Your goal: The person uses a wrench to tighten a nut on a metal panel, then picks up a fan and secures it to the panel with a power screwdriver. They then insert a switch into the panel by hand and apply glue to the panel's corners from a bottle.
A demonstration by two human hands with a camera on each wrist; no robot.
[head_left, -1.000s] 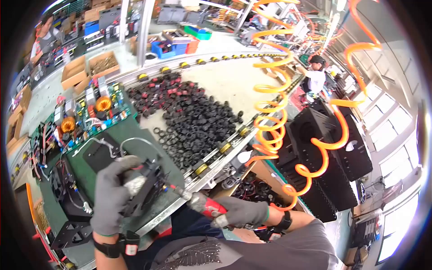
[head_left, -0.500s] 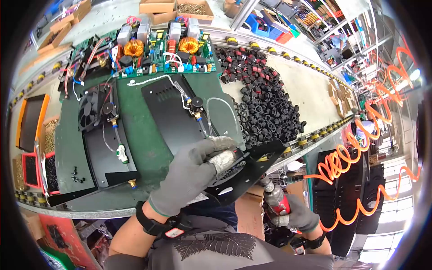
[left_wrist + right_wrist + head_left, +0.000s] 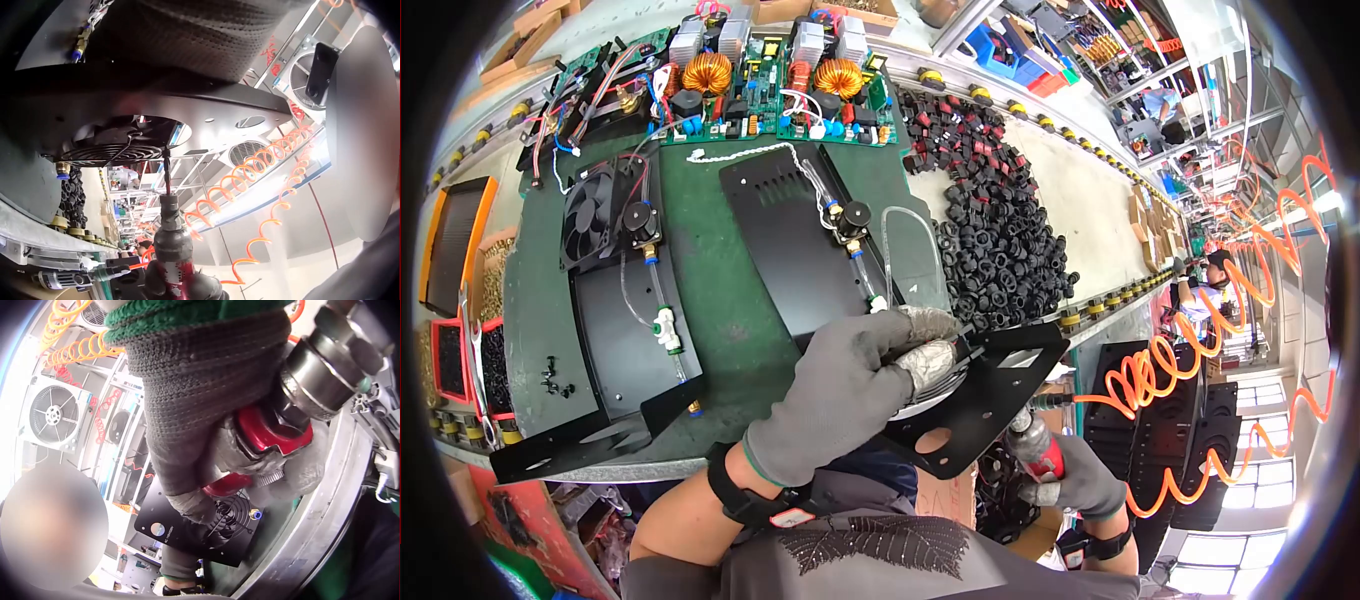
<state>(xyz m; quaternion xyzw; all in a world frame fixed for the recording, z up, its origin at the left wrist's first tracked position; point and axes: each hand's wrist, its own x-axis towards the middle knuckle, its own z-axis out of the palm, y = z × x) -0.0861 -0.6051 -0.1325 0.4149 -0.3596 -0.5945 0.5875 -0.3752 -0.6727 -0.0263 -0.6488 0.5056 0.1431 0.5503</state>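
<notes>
Gripping a black panel (image 3: 1000, 395) near its fan guard (image 3: 119, 154) with the left hand (image 3: 830, 395), at the near edge of the table (image 3: 725, 350). Clasping a red driver (image 3: 1035, 447) with the right hand (image 3: 1088, 482), just below the panel. Pointing the bit (image 3: 167, 174) up beside the fan guard, apparently touching the panel, though partly shadowed. Lying beyond the left hand, two other panels (image 3: 800, 270) with fittings; farther out, circuit boards (image 3: 770, 115); to the right, heaped black plastic parts (image 3: 1000, 250)
</notes>
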